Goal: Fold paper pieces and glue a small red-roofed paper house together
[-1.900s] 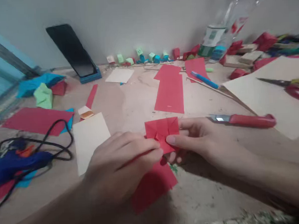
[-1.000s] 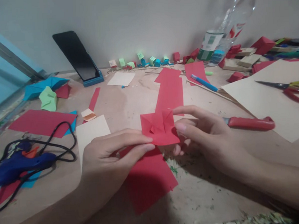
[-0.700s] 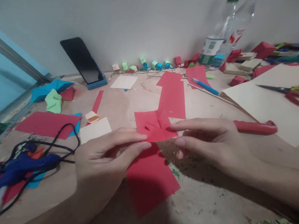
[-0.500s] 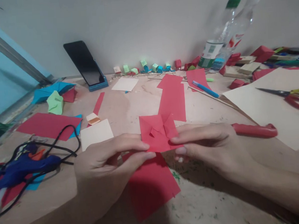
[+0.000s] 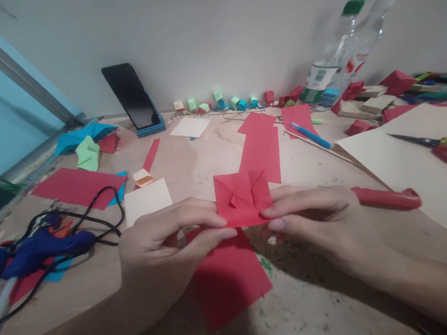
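Between my two hands is a creased piece of red paper (image 5: 242, 194), partly folded, with small flaps standing up in its middle. My left hand (image 5: 174, 235) pinches its lower left corner between thumb and fingers. At the lower right corner, my right hand (image 5: 316, 220) grips it the same way. Under the held paper, a flat red sheet (image 5: 233, 282) lies on the table, its upper part hidden by my left hand and the folded piece. Beyond the held paper lie more red paper pieces (image 5: 260, 153).
A blue hot glue gun (image 5: 48, 246) with a black cord lies at left. A phone (image 5: 132, 97) leans in a stand at the back. On the right are a red-handled tool (image 5: 388, 198), scissors (image 5: 437, 144) and a cream sheet (image 5: 413, 152). Plastic bottles (image 5: 319, 77) stand by the wall.
The whole view has shifted slightly, so everything sits a little further right. Both hands keep their pinch on the red paper, whose near edge looks a bit more even.
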A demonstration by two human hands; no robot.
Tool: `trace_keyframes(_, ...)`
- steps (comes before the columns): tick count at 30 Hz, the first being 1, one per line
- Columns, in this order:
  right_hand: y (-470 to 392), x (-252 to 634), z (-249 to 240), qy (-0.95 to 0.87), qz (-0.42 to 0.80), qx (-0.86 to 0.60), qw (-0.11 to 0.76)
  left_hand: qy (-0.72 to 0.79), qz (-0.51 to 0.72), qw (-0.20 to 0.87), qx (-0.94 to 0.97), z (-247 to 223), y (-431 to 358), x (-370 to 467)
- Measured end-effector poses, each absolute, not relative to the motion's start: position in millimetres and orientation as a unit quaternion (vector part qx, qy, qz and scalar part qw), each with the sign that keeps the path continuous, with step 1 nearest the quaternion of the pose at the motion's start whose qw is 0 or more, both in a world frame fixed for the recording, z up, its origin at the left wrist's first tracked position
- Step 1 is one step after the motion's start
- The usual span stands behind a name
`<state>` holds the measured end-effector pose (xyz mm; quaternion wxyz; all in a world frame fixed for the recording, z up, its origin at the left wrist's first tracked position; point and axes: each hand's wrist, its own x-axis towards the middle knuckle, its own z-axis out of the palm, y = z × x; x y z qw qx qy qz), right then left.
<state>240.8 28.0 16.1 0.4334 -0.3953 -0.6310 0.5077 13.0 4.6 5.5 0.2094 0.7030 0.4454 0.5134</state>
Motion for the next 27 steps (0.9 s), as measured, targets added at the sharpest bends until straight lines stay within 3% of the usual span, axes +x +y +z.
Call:
trace_keyframes(5, 25, 239, 17, -0.631, 0.468, -0.427, 0.447, 0.503, 0.494, 0.189, 0.683, 5, 2, 13)
trace_keyframes(18, 20, 236, 12, -0.558, 0.549, -0.416, 0.462, 0.507, 0.494, 0.229, 0.668, 7, 7, 18)
trace_keyframes(27, 17, 231, 15, -0.584, 0.532, -0.427, 0.441, 0.506, 0.558, 0.303, 0.584, 7, 2, 25)
